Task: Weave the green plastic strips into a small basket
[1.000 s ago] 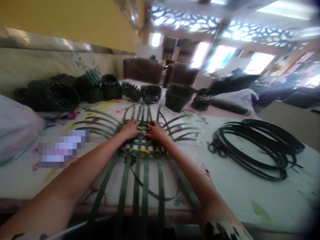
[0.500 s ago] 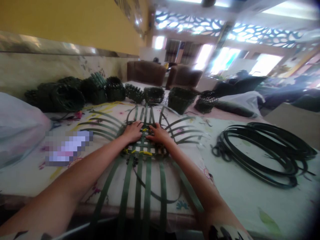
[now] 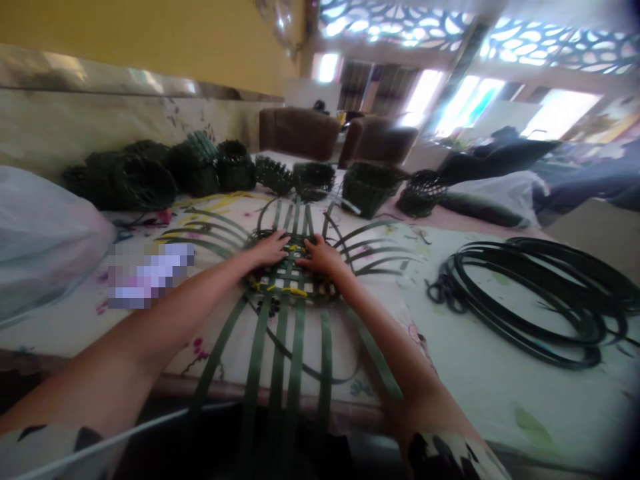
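Observation:
A half-woven basket base (image 3: 287, 273) of flat dark green strips lies on the table in front of me, with yellow ties along its near and far edges. Long loose strips fan out from it on every side. At its far left part, my left hand (image 3: 270, 249) is closed on the weave, fingertips pointing inward. My right hand (image 3: 323, 257) grips the far right part, thumb towards the middle; some of its fingers are hidden. Between the hands, open squares of the weave show. A thin loose strip (image 3: 295, 360) curves below the base.
Several dark green woven baskets (image 3: 370, 190) stand in a row along the back. Coils of dark strip (image 3: 520, 300) lie at the right. A pale plastic bag (image 3: 45, 247) bulges at the left, beside a blurred-out item (image 3: 155, 273). Brown chairs (image 3: 297, 133) stand beyond the table.
The view has tilted down and turned slightly left, so the scene sits a little higher and further right. Both hands stay on the woven base, with little finger movement visible.

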{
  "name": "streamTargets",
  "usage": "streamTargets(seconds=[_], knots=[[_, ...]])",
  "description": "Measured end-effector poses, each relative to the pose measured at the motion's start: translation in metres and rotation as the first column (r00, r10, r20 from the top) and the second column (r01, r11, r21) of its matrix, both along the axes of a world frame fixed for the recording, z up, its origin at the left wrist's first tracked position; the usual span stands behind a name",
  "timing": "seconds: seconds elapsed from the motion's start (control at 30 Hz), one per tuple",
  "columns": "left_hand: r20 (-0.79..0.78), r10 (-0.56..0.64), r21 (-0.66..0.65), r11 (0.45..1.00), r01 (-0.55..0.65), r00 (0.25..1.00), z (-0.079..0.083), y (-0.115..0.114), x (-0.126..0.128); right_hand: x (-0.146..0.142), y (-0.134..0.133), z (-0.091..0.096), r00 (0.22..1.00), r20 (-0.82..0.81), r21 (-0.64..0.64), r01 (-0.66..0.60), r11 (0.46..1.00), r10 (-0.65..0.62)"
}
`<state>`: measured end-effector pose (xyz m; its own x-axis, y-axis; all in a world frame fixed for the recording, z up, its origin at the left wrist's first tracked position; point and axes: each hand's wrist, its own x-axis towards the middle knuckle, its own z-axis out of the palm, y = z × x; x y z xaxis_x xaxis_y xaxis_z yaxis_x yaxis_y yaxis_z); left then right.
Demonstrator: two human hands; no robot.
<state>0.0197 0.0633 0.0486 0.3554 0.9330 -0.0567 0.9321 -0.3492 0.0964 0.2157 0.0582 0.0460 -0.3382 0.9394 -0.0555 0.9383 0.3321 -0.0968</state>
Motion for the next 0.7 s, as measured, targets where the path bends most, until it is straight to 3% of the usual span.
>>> streamTargets(seconds=[0.1,0.23,0.3,0.37,0.53,0.7], knots=[[0.023,-0.072,-0.048,0.996,0.073,0.997,0.011,-0.014,-0.007,0.000,0.000,-0.001,1.000,0.008,-0.004,-0.002,1.000,0.002],[0.070,-0.225,-0.070,0.971,0.230,0.972,0.015,-0.051,-0.020,0.001,-0.002,0.001,1.000,0.004,0.013,-0.017,1.000,0.017],[0.077,-0.294,-0.142,0.943,0.302,0.953,0.018,-0.068,-0.027,0.001,-0.003,0.002,1.000,-0.002,0.021,-0.021,1.000,0.021],[0.120,-0.311,-0.207,0.921,0.330,0.943,0.026,-0.079,-0.033,0.001,-0.004,0.004,1.000,-0.004,0.012,-0.014,1.000,0.014],[0.263,-0.286,-0.204,0.917,0.343,0.922,0.060,-0.100,-0.039,0.001,-0.003,0.006,1.000,-0.004,-0.024,-0.010,1.000,0.010],[0.316,-0.400,-0.300,0.818,0.491,0.860,0.069,-0.116,-0.026,0.000,-0.005,0.008,1.000,0.008,-0.025,-0.007,1.000,0.008]])
